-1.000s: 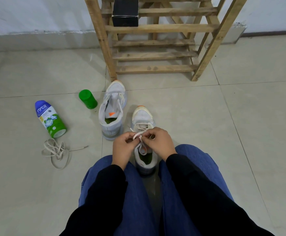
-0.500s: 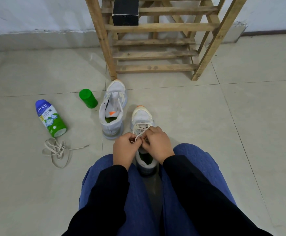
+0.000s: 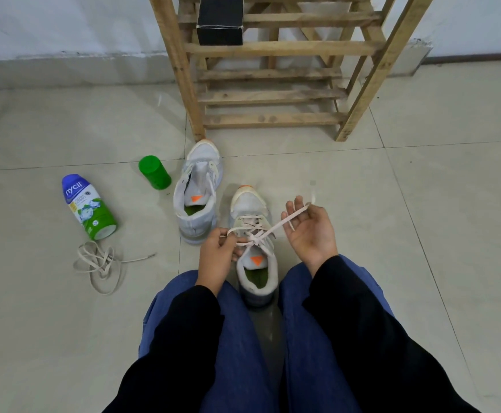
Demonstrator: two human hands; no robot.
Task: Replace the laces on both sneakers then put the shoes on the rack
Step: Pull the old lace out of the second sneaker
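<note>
1. Near sneaker [image 3: 255,257]: it stands on the floor between your knees, toe pointing toward the floor's far edge. The lace [image 3: 268,231] is threaded through its eyelets and crossed into a knot above the tongue.

2. Left-hand grip [image 3: 216,254]: closed. Your fingertips pinch the lace strand just left of the knot, with the hand beside the sneaker's left side.

3. Right-hand grip [image 3: 308,231]: palm up, raised to the right of the sneaker's toe. The fingers are partly curled and the other lace strand runs taut from the knot across them. It is held at the fingertips. The strand's free tip is blurred.

4. Second sneaker [image 3: 197,198]: it stands on the floor just left of the near sneaker and farther from you. Its tongue is laid open. Its toe is near the left front leg of the wooden rack [image 3: 270,96].

5. Wooden rack: it stands at the floor's far edge, against the wall. A black box [image 3: 220,20] sits on an upper slat.

6. Left half of the floor: a loose lace [image 3: 100,263] lies in a tangle. A blue-and-green bottle [image 3: 89,205] lies on its side just beyond the tangle. A green container [image 3: 155,172] lies between the bottle and the second sneaker.
</note>
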